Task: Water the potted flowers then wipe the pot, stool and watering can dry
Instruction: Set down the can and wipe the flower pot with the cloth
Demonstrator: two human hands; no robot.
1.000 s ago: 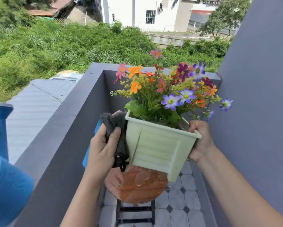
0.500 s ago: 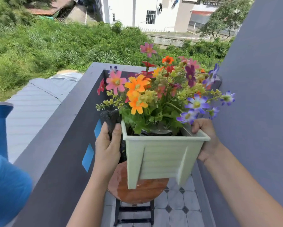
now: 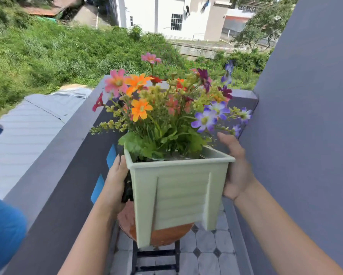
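The person is on the wiping part of the job, and the pot (image 3: 182, 195) is being dried. The pot is up in the air, held between both hands. It hangs just over the round brown stool (image 3: 166, 236) and does not seem to touch it. The flowers (image 3: 162, 108) stand up straight out of the top.

The left hand (image 3: 115, 181) is on the pot's left side and squeezes a dark cloth (image 3: 128, 190) against it. Only a little of the cloth peeks out under the hand. The right hand (image 3: 236, 171) grips the pot's right side. Its thumb is up by the rim and its fingers go round the back, out of sight.

Next, the cloth likely has to rub down the sides, and the pot must turn so each side gets its turn. The right hand has to hold tight and keep the pot level so nothing tips out. The stool and the blue watering can (image 3: 3, 225), far off at the left edge, probably still need a wipe.

A second ago the pot leaned over with one corner poking at the camera. More of the cloth showed then, bunched above the left hand. Now the pot is straight, with a flat side facing front, and it looks nearer.
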